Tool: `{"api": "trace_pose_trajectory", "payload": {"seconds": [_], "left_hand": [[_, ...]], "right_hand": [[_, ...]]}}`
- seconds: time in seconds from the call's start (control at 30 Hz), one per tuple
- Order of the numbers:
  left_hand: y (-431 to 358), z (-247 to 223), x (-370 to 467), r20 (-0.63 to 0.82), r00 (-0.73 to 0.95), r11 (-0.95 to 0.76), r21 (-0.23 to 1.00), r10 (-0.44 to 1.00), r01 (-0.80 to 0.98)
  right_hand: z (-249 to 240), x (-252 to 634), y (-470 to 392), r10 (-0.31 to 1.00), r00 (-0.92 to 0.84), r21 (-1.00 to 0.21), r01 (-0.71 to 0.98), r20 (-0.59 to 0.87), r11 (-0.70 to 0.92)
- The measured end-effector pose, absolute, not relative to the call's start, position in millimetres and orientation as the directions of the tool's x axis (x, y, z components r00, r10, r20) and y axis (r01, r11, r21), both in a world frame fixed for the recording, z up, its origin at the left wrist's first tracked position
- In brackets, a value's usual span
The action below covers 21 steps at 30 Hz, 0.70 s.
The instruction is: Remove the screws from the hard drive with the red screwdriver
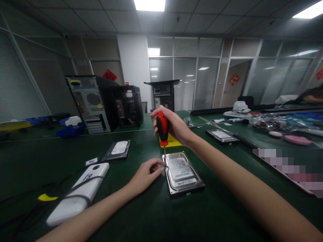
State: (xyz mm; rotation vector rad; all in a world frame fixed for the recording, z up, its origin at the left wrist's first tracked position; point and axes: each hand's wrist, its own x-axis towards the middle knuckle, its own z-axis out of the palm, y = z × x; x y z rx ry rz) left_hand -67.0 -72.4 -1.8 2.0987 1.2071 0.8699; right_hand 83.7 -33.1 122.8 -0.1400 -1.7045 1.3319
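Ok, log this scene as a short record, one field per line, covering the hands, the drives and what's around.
Hard drive: label side up on the green tabletop
Right hand: grips a red-and-black screwdriver, shaft down at the drive's left edge
Left hand: fingers beside the shaft's lower end
Other drives: left drive; right drive
Left foreground: white device
Behind: computer cases

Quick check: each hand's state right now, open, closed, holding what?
Left hand: fingers curled at the edge of the hard drive; whether they pinch anything cannot be told.
Right hand: closed, holding the screwdriver.
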Motion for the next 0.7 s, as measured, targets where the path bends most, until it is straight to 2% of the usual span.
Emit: {"api": "trace_pose_trajectory", "payload": {"seconds": [0.13,0.27,0.4,0.7], "left_hand": [[-71.8,-2.8,-66.9,0.260,0.378,-0.437,0.727,0.889,0.529],[-72.0,-2.4,-66.8,0.257,0.381,-0.438,0.726,0.888,0.530],[-72.1,-1.3,-66.9,0.253,0.383,-0.436,0.725,0.889,0.533],[-72.2,-0.9,-66.9,0.254,0.390,-0.439,0.733,0.885,0.520]], "right_hand": [[122.5,84.1,-32.2,0.592,-0.558,-0.813,-0.428,0.582,0.396],[120.0,83.0,-28.9,0.567,-0.512,-0.763,-0.460,0.645,0.453],[118.9,83.6,-27.2,0.568,-0.509,-0.762,-0.424,0.647,0.489],[119.8,87.6,-23.4,0.627,-0.501,-0.801,-0.428,0.596,0.420]]}}
